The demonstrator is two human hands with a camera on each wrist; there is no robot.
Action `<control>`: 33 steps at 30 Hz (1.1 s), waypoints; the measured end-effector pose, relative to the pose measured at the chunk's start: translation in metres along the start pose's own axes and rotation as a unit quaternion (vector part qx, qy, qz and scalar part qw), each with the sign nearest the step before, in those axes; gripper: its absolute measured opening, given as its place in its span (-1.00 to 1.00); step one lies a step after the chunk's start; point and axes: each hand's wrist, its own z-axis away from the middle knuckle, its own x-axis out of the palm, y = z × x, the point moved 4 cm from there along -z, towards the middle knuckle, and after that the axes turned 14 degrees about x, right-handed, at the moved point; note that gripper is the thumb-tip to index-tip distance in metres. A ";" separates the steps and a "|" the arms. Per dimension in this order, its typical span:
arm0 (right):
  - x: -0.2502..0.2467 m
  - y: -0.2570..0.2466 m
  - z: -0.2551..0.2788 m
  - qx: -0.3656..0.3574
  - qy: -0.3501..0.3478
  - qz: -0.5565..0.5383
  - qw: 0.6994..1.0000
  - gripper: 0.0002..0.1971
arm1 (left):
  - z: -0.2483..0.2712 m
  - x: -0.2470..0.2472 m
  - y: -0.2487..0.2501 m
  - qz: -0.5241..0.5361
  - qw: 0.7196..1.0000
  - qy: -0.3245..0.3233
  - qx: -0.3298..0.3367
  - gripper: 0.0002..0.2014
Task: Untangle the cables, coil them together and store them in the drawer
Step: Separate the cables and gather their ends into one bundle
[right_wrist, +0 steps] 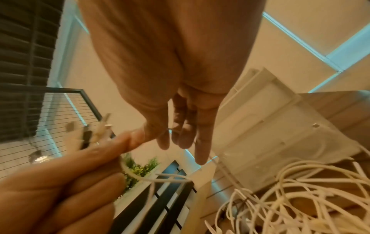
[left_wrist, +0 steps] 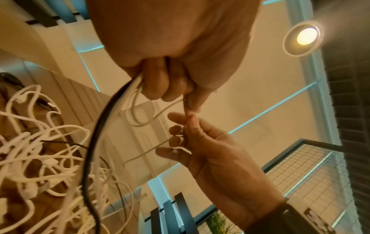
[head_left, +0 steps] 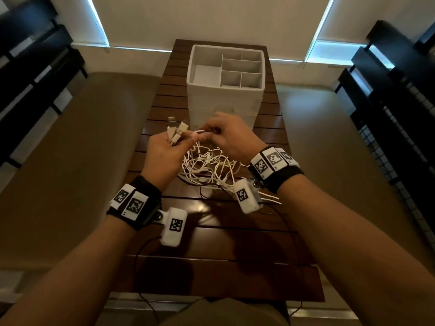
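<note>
A tangle of white cables [head_left: 209, 168] lies on the slatted wooden table [head_left: 211, 274], just in front of the white drawer box [head_left: 226, 100]. My left hand [head_left: 181, 142] is raised over the heap and grips a bundle of cable ends, their USB plugs [head_left: 175, 129] sticking up out of the fist. In the left wrist view its fingers [left_wrist: 160, 85] curl round white strands and one black cable [left_wrist: 94, 142]. My right hand [head_left: 209, 132] meets the left and pinches a thin white cable [left_wrist: 160, 144] between thumb and fingertips [right_wrist: 166, 139].
The drawer box has several open compartments [head_left: 242, 67] inside and stands at the table's far end. Thin black wires [head_left: 141, 252] run from the wrist cameras across the near table. Dark shelving [head_left: 395, 95] flanks both sides, with beige floor [head_left: 82, 161] around the table.
</note>
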 end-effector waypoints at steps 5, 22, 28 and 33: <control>0.054 0.051 0.000 0.079 -0.086 0.049 0.992 -0.92 | 0.010 -0.009 0.019 0.066 0.997 0.021 0.020 -0.86; -0.033 0.010 0.006 0.116 0.081 -0.236 0.961 -0.82 | 0.035 -0.022 -0.023 0.076 0.977 0.079 -0.183 -0.73; -0.053 -0.004 0.009 0.091 0.159 -0.213 0.960 -0.84 | 0.039 -0.023 -0.031 0.060 0.973 0.061 -0.212 -0.75; -0.078 -0.020 0.017 0.044 0.148 -0.244 0.957 -0.82 | 0.041 -0.028 -0.037 0.046 0.974 0.065 -0.214 -0.75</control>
